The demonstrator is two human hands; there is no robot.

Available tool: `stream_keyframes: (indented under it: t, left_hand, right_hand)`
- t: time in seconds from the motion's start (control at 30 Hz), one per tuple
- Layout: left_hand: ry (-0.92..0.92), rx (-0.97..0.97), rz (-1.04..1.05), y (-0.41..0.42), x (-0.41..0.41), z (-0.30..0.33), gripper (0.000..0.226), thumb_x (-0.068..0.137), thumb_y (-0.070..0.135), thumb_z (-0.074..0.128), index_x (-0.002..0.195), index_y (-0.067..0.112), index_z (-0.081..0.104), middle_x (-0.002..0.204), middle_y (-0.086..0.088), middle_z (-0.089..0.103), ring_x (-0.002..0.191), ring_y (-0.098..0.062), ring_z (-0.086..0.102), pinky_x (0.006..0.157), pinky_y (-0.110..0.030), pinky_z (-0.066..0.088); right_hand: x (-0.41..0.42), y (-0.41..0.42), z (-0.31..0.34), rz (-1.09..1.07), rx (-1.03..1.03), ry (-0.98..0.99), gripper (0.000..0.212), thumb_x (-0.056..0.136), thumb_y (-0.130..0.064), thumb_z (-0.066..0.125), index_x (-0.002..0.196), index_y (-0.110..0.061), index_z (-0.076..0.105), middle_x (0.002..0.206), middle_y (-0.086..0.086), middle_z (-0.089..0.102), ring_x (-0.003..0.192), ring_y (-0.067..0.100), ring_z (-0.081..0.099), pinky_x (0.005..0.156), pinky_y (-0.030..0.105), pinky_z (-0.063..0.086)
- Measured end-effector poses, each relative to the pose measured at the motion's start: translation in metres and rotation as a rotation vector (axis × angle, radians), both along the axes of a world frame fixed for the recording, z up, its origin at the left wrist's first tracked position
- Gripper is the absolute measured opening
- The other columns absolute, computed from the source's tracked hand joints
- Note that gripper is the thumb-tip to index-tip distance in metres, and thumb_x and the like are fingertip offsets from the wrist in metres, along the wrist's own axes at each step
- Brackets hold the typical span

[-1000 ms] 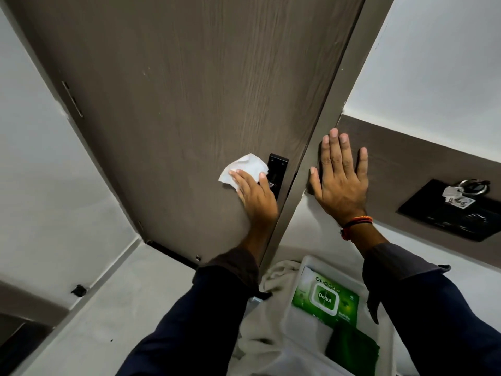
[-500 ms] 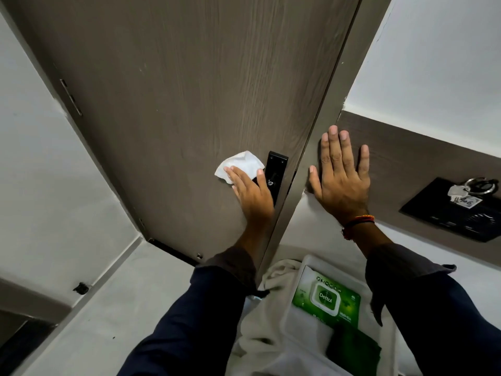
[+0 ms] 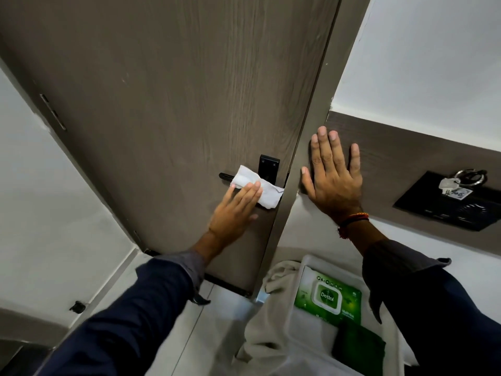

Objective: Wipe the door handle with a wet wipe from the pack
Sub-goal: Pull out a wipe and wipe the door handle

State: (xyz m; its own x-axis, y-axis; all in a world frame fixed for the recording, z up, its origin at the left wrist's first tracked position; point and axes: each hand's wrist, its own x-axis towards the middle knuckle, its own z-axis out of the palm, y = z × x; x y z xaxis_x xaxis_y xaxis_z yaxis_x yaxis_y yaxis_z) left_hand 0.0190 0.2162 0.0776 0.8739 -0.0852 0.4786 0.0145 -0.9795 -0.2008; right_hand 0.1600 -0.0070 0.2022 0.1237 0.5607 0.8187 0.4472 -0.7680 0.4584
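A white wet wipe (image 3: 257, 189) is draped over the black lever door handle (image 3: 224, 176) on the brown wooden door (image 3: 176, 90). Only the handle's left tip and its black backplate (image 3: 269, 166) show past the wipe. My left hand (image 3: 234, 213) presses the wipe against the handle with flat, extended fingers. My right hand (image 3: 332, 176) lies flat and spread on the brown wall panel right of the door frame, holding nothing. The green wet wipe pack (image 3: 329, 298) lies with its lid shut in a white tray (image 3: 306, 260) below.
A dark green cloth (image 3: 359, 346) lies in the tray beside the pack, and a beige towel (image 3: 273, 272) hangs over its left side. A black wall plate (image 3: 444, 210) with keys on a ring (image 3: 461, 180) sits to the right. White walls flank the door.
My left hand slid down and right along the handle, carrying the wipe from the handle's left end toward the backplate. The handle's left tip is now uncovered. My right hand stayed put.
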Motion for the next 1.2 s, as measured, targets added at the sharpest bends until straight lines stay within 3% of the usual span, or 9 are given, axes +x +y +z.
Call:
stream_keyframes:
  t: [0.13, 0.3, 0.5, 0.67, 0.8, 0.97, 1.13, 1.2]
  left_hand:
    - [-0.032, 0.126, -0.130, 0.012, 0.012, 0.012, 0.069, 0.099, 0.037, 0.054, 0.159, 0.012, 0.029, 0.166, -0.005, 0.032, 0.152, -0.023, 0.033, 0.125, -0.048, 0.024]
    - [-0.086, 0.081, -0.166, -0.005, 0.025, 0.019, 0.069, 0.097, 0.036, 0.056, 0.158, 0.013, 0.032, 0.164, -0.002, 0.035, 0.151, -0.019, 0.037, 0.122, -0.048, 0.033]
    - [-0.101, 0.085, -0.189, 0.033, 0.008, 0.011, 0.060, 0.096, 0.032, 0.064, 0.151, 0.014, 0.047, 0.156, -0.005, 0.049, 0.144, -0.026, 0.047, 0.120, -0.053, 0.034]
    - [-0.100, -0.001, -0.214, -0.004, 0.021, 0.008, 0.065, 0.093, 0.033, 0.068, 0.151, 0.013, 0.047, 0.160, -0.007, 0.043, 0.147, -0.028, 0.042, 0.120, -0.055, 0.035]
    - [-0.135, -0.023, -0.268, 0.011, 0.019, 0.012, 0.064, 0.097, 0.036, 0.064, 0.153, 0.014, 0.044, 0.162, -0.005, 0.037, 0.150, -0.024, 0.035, 0.121, -0.057, 0.031]
    - [-0.145, -0.153, -0.056, 0.034, 0.005, -0.005, 0.066, 0.105, 0.045, 0.048, 0.155, 0.004, 0.035, 0.162, -0.017, 0.035, 0.153, -0.033, 0.028, 0.124, -0.058, 0.024]
    - [-0.109, -0.262, 0.112, 0.064, -0.001, 0.001, 0.063, 0.109, 0.045, 0.025, 0.153, 0.001, 0.036, 0.157, -0.017, 0.041, 0.146, -0.031, 0.040, 0.127, -0.051, 0.014]
    - [-0.111, -0.308, 0.143, 0.058, -0.001, 0.002, 0.062, 0.108, 0.043, 0.029, 0.153, 0.000, 0.038, 0.157, -0.017, 0.041, 0.147, -0.033, 0.039, 0.127, -0.051, 0.017]
  right_hand:
    - [-0.001, 0.001, 0.000, -0.003, -0.002, -0.002, 0.074, 0.106, -0.045, 0.044, 0.163, -0.008, 0.015, 0.169, 0.010, 0.009, 0.160, 0.024, -0.002, 0.129, 0.050, -0.002]
    - [-0.002, 0.000, 0.001, -0.029, -0.014, -0.023, 0.075, 0.105, -0.046, 0.044, 0.163, -0.008, 0.016, 0.166, 0.011, 0.021, 0.154, 0.026, 0.020, 0.129, 0.050, 0.000]
    - [-0.001, 0.001, 0.000, -0.044, -0.012, -0.004, 0.075, 0.106, -0.045, 0.042, 0.164, -0.008, 0.011, 0.168, 0.010, 0.007, 0.160, 0.024, -0.006, 0.130, 0.050, -0.005]
    - [-0.001, 0.001, -0.002, -0.047, -0.004, 0.011, 0.077, 0.106, -0.046, 0.043, 0.164, -0.007, 0.012, 0.170, 0.010, 0.003, 0.161, 0.024, -0.005, 0.130, 0.051, -0.005]
    - [-0.001, 0.000, -0.001, -0.061, -0.009, 0.020, 0.077, 0.106, -0.046, 0.044, 0.164, -0.006, 0.013, 0.171, 0.011, 0.002, 0.161, 0.025, -0.004, 0.130, 0.051, -0.004]
    - [-0.003, -0.001, -0.001, -0.061, -0.014, 0.036, 0.076, 0.107, -0.046, 0.041, 0.164, -0.008, 0.009, 0.172, 0.008, -0.006, 0.161, 0.023, -0.007, 0.130, 0.050, -0.005]
    - [-0.002, 0.000, 0.000, -0.046, -0.017, 0.040, 0.076, 0.107, -0.047, 0.040, 0.164, -0.008, 0.008, 0.172, 0.008, -0.008, 0.161, 0.023, -0.007, 0.130, 0.050, -0.006]
    - [-0.002, 0.000, -0.001, -0.046, -0.008, 0.042, 0.077, 0.106, -0.047, 0.042, 0.164, -0.008, 0.008, 0.172, 0.008, -0.006, 0.161, 0.023, -0.007, 0.130, 0.051, -0.006]
